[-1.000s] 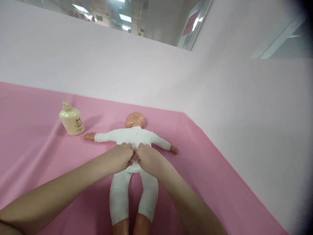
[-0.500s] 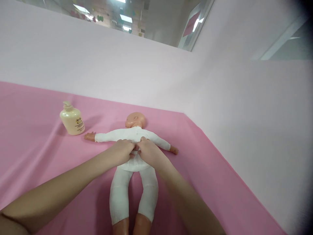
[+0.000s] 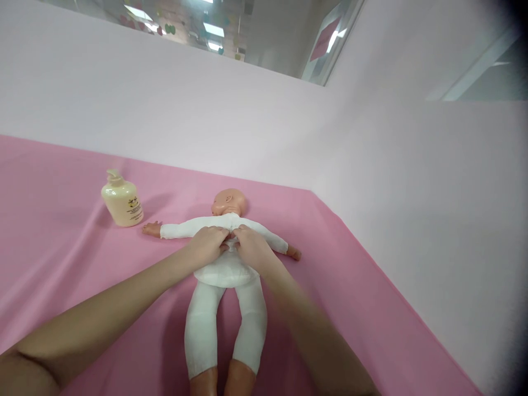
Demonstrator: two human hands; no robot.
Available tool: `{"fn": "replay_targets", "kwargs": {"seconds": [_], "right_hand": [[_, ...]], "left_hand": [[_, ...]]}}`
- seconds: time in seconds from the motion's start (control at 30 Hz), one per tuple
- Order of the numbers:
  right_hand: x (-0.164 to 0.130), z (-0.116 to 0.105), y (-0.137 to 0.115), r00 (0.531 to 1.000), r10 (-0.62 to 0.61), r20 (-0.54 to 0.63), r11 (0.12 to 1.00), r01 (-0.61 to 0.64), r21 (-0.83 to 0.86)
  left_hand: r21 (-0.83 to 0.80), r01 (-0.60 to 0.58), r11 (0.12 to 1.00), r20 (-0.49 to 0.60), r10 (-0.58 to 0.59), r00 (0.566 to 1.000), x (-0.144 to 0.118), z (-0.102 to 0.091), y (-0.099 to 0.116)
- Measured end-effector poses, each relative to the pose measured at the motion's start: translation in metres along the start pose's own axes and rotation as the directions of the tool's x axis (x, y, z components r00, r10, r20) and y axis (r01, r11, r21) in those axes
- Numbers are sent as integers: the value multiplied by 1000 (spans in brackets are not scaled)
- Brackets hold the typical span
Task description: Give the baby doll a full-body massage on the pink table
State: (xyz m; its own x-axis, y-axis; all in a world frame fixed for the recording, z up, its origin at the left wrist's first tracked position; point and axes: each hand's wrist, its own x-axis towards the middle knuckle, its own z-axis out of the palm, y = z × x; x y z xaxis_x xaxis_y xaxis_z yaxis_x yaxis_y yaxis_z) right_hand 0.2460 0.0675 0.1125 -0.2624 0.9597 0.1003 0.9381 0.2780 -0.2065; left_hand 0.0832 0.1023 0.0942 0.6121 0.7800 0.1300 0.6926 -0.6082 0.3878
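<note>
A baby doll (image 3: 226, 278) with a white cloth body lies stretched on a pink covering, its bald head turned to the left and its arms spread. Over the middle of its upper back, my left hand (image 3: 209, 245) has its fingers curled and presses against the white cloth. Close beside it, nearly touching, my right hand (image 3: 252, 248) is bent in a similar pinch on the same cloth. Between thumbs and fingers the fabric looks gathered, though the fingertips partly hide it.
A cream pump bottle (image 3: 124, 203) stands left of the doll, near its outstretched hand. The pink covering (image 3: 82, 264) is wrinkled at left and ends against a white wall (image 3: 185, 121). A window (image 3: 264, 38) sits higher up in the wall.
Both hands have shifted a little up the doll's back toward its head, showing more of the lower back. Doll and bottle stay where they were.
</note>
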Motion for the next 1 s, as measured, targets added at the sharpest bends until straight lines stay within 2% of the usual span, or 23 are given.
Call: {"fn": "replay_targets", "kwargs": {"seconds": [0.13,0.27,0.4,0.57,0.7,0.83,1.0], "right_hand": [[6,6,6,999,-25,-38,1000,25,0],[16,18,15,993,-21,-115,999,26,36],[23,30,22,986,44,-159,995,-29,96],[30,42,27,971,76,-226,986,-39,161],[32,47,29,964,76,-253,989,-41,142],[30,40,24,974,58,-217,996,-43,73],[13,12,8,997,22,-74,1000,-20,21]], "left_hand": [[17,-29,999,-56,30,998,1,7,-2],[60,32,998,-128,-25,991,4,17,-4],[42,86,995,-161,-78,984,10,24,-8],[72,136,988,-160,-123,979,15,28,-10],[90,128,988,-147,-114,983,16,29,-10],[109,105,989,-123,-91,988,13,26,-8],[168,98,981,-11,-98,995,2,11,4]]}}
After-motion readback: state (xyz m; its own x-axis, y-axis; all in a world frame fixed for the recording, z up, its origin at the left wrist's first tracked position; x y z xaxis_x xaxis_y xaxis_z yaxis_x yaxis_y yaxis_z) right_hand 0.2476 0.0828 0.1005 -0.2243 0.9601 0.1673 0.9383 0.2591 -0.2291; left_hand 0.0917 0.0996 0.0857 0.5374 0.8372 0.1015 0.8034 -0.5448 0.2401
